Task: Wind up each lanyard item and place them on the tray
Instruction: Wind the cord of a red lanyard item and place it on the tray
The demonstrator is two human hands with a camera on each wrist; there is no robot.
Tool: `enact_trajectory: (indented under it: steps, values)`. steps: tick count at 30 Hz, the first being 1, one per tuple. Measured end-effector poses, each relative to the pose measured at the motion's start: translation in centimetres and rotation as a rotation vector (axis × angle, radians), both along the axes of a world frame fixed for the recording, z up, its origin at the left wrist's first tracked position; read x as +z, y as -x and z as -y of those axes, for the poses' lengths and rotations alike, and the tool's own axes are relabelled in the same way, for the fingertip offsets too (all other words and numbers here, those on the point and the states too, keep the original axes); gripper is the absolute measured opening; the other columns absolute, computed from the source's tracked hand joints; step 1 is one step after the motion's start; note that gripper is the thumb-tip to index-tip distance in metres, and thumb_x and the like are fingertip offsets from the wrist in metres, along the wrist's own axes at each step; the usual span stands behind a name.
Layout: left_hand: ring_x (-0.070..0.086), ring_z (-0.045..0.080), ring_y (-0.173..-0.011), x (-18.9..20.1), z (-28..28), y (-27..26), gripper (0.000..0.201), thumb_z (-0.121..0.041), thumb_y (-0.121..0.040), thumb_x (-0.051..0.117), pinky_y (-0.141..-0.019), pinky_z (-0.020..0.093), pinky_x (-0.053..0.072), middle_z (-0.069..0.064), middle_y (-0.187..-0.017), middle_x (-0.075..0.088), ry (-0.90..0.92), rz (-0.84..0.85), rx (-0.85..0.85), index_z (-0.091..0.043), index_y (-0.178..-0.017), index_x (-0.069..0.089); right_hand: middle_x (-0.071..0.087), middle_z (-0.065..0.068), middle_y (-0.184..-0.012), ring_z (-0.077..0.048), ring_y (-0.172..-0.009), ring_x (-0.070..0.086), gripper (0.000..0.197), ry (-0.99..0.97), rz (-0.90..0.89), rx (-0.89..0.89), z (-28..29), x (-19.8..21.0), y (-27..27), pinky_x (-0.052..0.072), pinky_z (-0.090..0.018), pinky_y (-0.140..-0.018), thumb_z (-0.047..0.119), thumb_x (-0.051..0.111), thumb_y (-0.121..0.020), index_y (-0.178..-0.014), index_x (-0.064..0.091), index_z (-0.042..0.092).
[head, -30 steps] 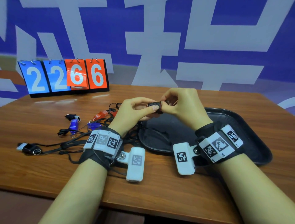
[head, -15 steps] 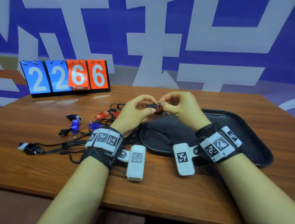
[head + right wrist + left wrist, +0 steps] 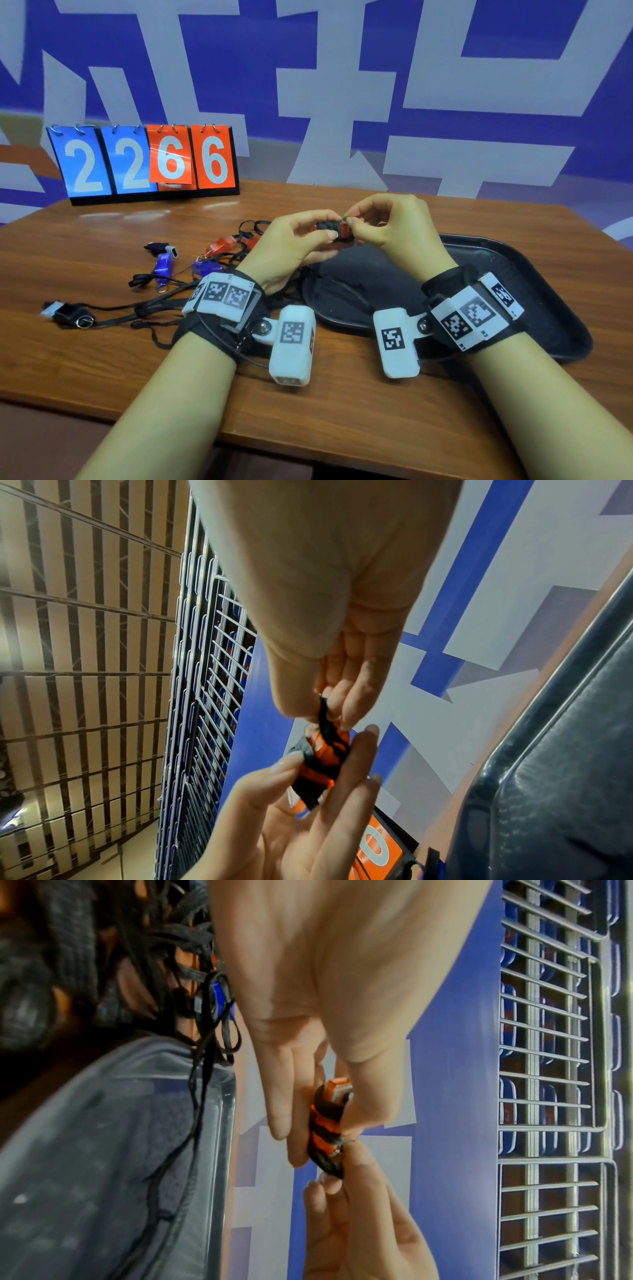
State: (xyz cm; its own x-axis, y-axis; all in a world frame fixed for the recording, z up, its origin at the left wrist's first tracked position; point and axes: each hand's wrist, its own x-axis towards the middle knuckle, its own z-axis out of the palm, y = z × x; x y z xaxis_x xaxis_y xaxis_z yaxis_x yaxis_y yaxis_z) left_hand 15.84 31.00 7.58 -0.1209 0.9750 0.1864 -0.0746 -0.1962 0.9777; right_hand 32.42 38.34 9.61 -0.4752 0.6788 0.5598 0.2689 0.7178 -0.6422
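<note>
My left hand (image 3: 298,236) grips a red whistle (image 3: 334,229) wrapped in several turns of black lanyard cord, held in the air above the near-left part of the black tray (image 3: 534,274). My right hand (image 3: 380,222) pinches the cord end at the whistle's right tip. In the left wrist view the orange-red whistle (image 3: 325,1123) sits between thumb and fingers, cord banded round it. The right wrist view shows the same whistle (image 3: 322,764), with my right thumb and fingers pinching the black cord (image 3: 323,715).
Several unwound lanyard items lie tangled on the wooden table (image 3: 102,359) left of the tray: blue whistles (image 3: 162,267), red whistles (image 3: 222,245), a black one (image 3: 68,313). A flip scoreboard (image 3: 147,161) stands at the back left.
Both hands have risen slightly, staying together over the tray's left part. The right fingers have shifted to the whistle's right tip, and more of the red body shows.
</note>
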Motion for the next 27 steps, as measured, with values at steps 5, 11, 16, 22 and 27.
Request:
enact_trajectory:
  steps: [5, 11, 16, 22, 27]
  values:
    - [0.073, 0.021, -0.099, -0.05, -0.01, -0.14, 0.023, 0.004, -0.095, 0.056, -0.088, 0.032, 0.059, 0.01, -0.108, 0.073, 0.018, -0.014, 0.009, -0.012, -0.103, 0.071, 0.069, 0.008, -0.071, -0.001, -0.062, 0.063, 0.004, -0.01, 0.019, -0.006, -0.09, -0.11, -0.02, 0.046, -0.009, -0.063, 0.012, 0.072, -0.085, -0.082, 0.074, 0.016]
    - [0.072, 0.025, -0.102, 0.17, 0.12, -0.04, 0.022, 0.003, -0.098, 0.052, -0.091, 0.036, 0.058, 0.015, -0.118, 0.068, 0.058, -0.061, -0.031, -0.009, -0.111, 0.066, 0.068, 0.006, -0.071, -0.006, -0.066, 0.063, 0.004, -0.065, 0.088, -0.017, -0.09, -0.1, -0.03, 0.05, -0.013, -0.064, 0.014, 0.073, -0.083, -0.081, 0.073, 0.017]
    - [0.072, 0.026, -0.102, 0.27, 0.36, 0.06, 0.023, 0.004, -0.098, 0.049, -0.09, 0.034, 0.058, 0.016, -0.117, 0.069, 0.073, -0.067, -0.067, -0.007, -0.11, 0.065, 0.067, 0.008, -0.07, -0.004, -0.065, 0.061, 0.002, -0.078, 0.111, -0.018, -0.13, -0.24, 0.05, 0.048, -0.012, -0.064, 0.015, 0.074, -0.083, -0.082, 0.073, 0.017]
    - [0.071, 0.026, -0.105, 0.41, 0.36, 0.05, 0.027, 0.006, -0.1, 0.042, -0.088, 0.029, 0.058, 0.021, -0.116, 0.07, 0.156, 0.04, -0.1, 0.001, -0.119, 0.06, 0.071, 0.005, -0.074, -0.002, -0.064, 0.065, 0.003, -0.004, 0.066, 0.009, -0.08, -0.29, 0.24, 0.049, -0.011, -0.063, 0.015, 0.074, -0.085, -0.085, 0.076, 0.012]
    - [0.069, 0.029, -0.108, 0.39, 0.19, 0.16, 0.032, 0.004, -0.101, 0.04, -0.091, 0.032, 0.057, 0.023, -0.123, 0.066, 0.205, 0.195, -0.09, 0.002, -0.128, 0.055, 0.074, 0.005, -0.084, -0.004, -0.076, 0.069, 0.01, 0.102, 0.012, 0.069, -0.18, -0.25, 0.2, 0.054, -0.017, -0.067, 0.016, 0.069, -0.09, -0.095, 0.077, 0.012]
